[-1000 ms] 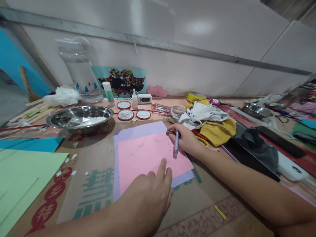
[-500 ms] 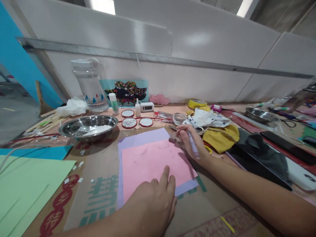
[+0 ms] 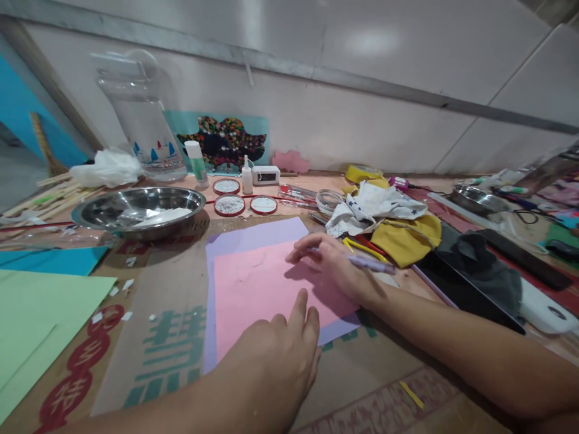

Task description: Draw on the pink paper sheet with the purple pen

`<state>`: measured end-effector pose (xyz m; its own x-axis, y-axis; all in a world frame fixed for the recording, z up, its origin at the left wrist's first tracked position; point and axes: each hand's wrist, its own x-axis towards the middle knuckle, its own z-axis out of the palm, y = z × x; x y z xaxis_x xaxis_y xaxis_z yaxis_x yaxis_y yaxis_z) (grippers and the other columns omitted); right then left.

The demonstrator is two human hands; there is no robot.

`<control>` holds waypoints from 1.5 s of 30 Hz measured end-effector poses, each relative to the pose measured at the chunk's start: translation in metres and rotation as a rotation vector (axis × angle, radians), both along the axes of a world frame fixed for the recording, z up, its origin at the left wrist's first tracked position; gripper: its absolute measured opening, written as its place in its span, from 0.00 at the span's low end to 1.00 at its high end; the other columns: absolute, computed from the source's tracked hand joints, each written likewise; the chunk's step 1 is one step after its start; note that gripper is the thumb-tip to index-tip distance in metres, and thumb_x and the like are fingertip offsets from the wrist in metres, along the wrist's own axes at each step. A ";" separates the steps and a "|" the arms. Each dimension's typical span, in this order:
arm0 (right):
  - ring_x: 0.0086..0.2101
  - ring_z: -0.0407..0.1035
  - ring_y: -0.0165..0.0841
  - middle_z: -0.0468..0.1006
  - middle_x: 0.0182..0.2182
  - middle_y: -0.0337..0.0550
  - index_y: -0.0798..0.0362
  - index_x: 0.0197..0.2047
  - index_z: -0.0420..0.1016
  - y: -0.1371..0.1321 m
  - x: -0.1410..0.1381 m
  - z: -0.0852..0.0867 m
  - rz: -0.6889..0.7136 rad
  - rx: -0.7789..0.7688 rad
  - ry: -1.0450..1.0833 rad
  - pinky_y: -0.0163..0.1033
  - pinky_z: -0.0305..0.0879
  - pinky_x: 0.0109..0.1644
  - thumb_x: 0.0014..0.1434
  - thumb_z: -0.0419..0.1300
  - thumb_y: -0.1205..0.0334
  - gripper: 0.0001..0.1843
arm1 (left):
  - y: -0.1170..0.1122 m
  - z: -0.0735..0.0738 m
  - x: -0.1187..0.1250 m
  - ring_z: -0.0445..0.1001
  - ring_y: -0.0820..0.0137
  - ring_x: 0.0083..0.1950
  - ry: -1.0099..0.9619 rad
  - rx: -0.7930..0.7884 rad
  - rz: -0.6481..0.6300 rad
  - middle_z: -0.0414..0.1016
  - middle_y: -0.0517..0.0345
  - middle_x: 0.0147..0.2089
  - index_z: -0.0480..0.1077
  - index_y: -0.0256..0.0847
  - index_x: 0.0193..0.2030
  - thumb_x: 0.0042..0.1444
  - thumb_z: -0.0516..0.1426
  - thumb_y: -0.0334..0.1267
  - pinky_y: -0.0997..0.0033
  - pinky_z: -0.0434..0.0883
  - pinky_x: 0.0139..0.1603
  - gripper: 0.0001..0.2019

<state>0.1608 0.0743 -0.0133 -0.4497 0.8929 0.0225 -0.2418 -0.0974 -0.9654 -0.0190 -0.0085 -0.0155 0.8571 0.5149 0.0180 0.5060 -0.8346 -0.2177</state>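
A pink sheet of paper point(image 3: 253, 289) lies on top of a larger pale purple sheet point(image 3: 289, 228), with faint thin lines drawn near its upper left. My left hand point(image 3: 280, 355) rests on the lower part of the pink sheet, index finger stretched forward, the other fingers loosely bent. Above the sheet's right side is my right hand point(image 3: 332, 268), which holds a light purple pen point(image 3: 371, 264) across the base of the thumb. The pen's back end points right; its tip is hidden behind the hand. My right fingertips curl over the paper.
A steel bowl point(image 3: 181, 208) with white material stands at the left, near green sheets point(image 3: 45, 319). Small red-rimmed dishes point(image 3: 229, 205), a glue bottle point(image 3: 246, 179) and a water jug point(image 3: 145, 132) line the back. Cloths point(image 3: 407, 238), yellow-handled scissors point(image 3: 364, 248) and a dark tablet point(image 3: 465, 295) lie right.
My right hand has moved left over the pink sheet, and the pen now lies flatter, pointing right. The left hand stays on the paper. The view has tilted down.
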 end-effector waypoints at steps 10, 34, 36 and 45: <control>0.45 0.71 0.35 0.73 0.46 0.45 0.47 0.53 0.70 0.007 0.007 -0.007 -0.117 0.118 -0.056 0.46 0.70 0.52 0.68 0.50 0.44 0.20 | -0.001 -0.004 0.001 0.78 0.63 0.30 -0.050 0.037 0.029 0.66 0.26 0.65 0.70 0.32 0.61 0.65 0.50 0.39 0.68 0.69 0.19 0.22; 0.21 0.55 0.26 0.62 0.18 0.32 0.49 0.25 0.56 0.001 0.001 -0.001 -0.197 0.489 -0.759 0.34 0.50 0.25 0.60 0.58 0.58 0.16 | -0.002 0.005 -0.001 0.76 0.66 0.32 -0.012 -0.032 0.039 0.67 0.29 0.63 0.68 0.32 0.61 0.66 0.48 0.37 0.70 0.68 0.22 0.20; 0.21 0.56 0.27 0.63 0.18 0.32 0.49 0.26 0.57 0.000 0.001 -0.002 -0.184 0.471 -0.755 0.34 0.51 0.25 0.60 0.59 0.57 0.16 | -0.002 0.005 0.000 0.75 0.66 0.30 -0.016 -0.017 0.048 0.68 0.28 0.62 0.67 0.31 0.61 0.66 0.47 0.37 0.70 0.68 0.21 0.21; 0.19 0.57 0.26 0.63 0.17 0.30 0.49 0.27 0.56 0.000 0.000 -0.002 -0.127 0.417 -0.741 0.33 0.50 0.23 0.61 0.60 0.55 0.17 | -0.002 0.001 0.000 0.73 0.66 0.27 -0.044 0.030 0.051 0.71 0.31 0.57 0.68 0.29 0.61 0.66 0.46 0.37 0.68 0.66 0.18 0.21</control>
